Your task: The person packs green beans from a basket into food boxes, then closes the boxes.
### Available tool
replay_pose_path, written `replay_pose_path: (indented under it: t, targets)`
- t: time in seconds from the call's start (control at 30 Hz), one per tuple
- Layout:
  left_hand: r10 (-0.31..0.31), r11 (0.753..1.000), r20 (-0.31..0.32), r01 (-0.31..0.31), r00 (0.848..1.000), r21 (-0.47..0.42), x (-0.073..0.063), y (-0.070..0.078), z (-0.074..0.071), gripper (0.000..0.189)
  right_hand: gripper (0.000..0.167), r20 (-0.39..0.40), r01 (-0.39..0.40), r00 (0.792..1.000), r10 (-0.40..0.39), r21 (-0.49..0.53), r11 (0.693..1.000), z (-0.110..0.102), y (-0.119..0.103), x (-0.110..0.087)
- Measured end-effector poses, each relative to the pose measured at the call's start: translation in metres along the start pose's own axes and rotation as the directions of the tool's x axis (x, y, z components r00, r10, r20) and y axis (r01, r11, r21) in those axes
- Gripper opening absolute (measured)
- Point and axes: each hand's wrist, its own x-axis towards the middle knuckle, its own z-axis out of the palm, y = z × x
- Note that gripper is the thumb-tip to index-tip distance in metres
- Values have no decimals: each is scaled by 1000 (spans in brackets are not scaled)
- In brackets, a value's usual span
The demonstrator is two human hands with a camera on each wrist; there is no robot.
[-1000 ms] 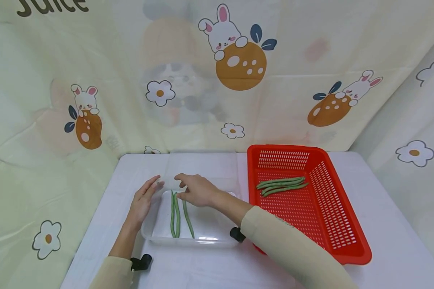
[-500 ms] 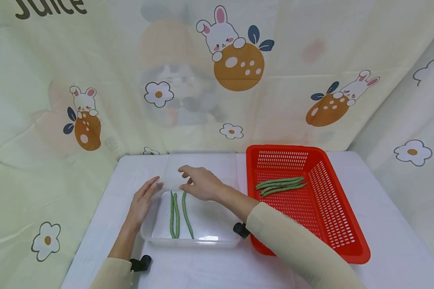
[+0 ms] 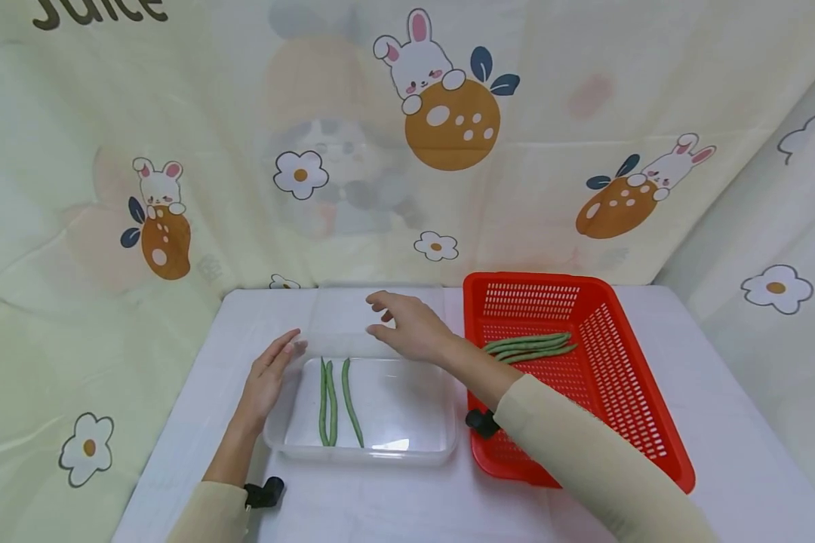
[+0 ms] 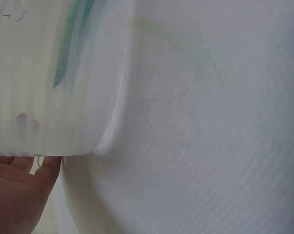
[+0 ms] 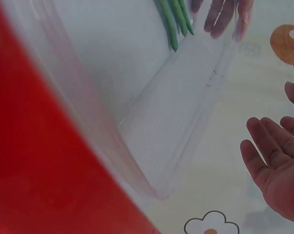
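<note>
Right hand (image 3: 414,326) is drifting rightward off the green beans (image 3: 333,407), fingers apart, empty, while left hand (image 3: 263,383), unclamped, is apparently steadying the clear box (image 3: 367,455).

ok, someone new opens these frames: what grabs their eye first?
Probably the bright red plastic basket on the right side of the table, with a small bunch of green beans inside. Next, the rabbit-print cloth hung behind the table. Then three green beans in the clear plastic container left of the basket, between the person's hands.
</note>
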Motion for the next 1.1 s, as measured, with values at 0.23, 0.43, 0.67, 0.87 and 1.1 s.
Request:
replay_pose_path:
  t: [0.23,0.43,0.67,0.87,1.1]
  targets:
    - [22,1000,-5,-22,1000,13,2,-7,0,54,48,-38,-25,999,25,-15,1000,-9,12,-4]
    - [15,1000,-17,-14,1000,16,3,-11,0,53,51,-45,-66,997,65,-8,998,-12,26,-8]
    - [15,1000,-21,-15,1000,19,4,-11,1,51,52,-87,-81,994,73,-92,992,-18,39,-13]
    - [18,1000,-20,-18,1000,20,4,-10,1,52,52,-103,-97,991,88,-81,992,-22,48,-16]
    - [19,1000,-14,-19,1000,24,3,-9,1,52,51,-116,-115,987,107,-62,991,-25,58,-20]
